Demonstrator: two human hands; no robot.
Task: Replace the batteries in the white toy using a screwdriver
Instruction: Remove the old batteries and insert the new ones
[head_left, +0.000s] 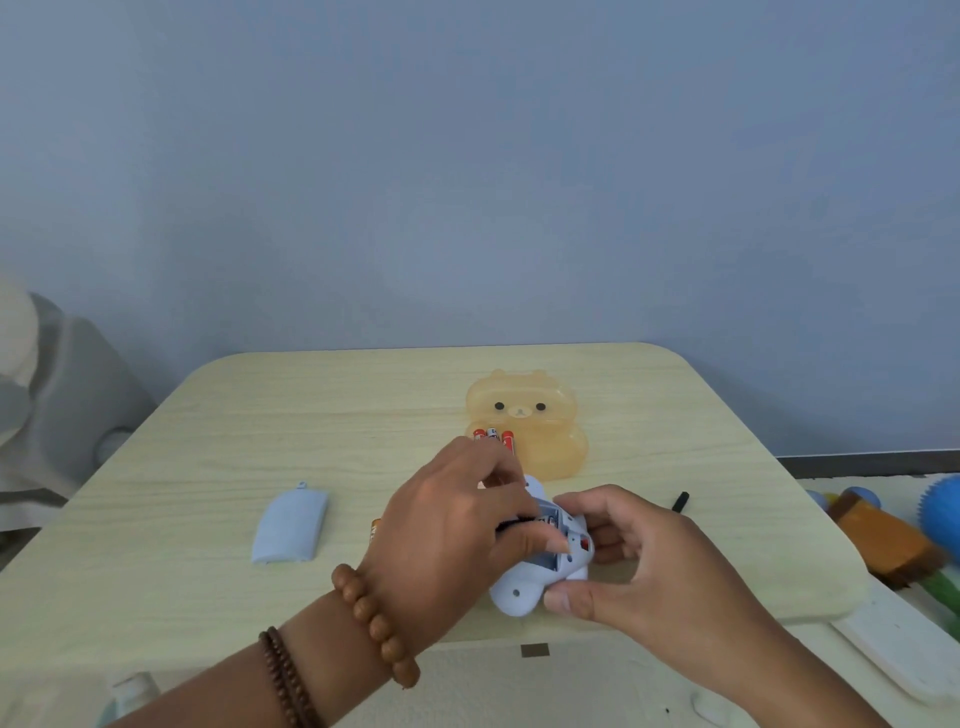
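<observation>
Gripping toy (519, 592) from 3 o'clock, right hand (639, 566) cups it, thumb underneath. Left hand (457, 525) fingers curl into open compartment; contents unclear. Cover (291, 527) at 9, batteries (492, 438) at 12, table (208, 426) center.

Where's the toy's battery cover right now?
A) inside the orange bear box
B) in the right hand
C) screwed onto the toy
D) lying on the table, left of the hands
D. The battery cover lies flat on the table, apart from and left of both hands, while the white toy shows its open compartment between the left hand and the right hand.
</observation>
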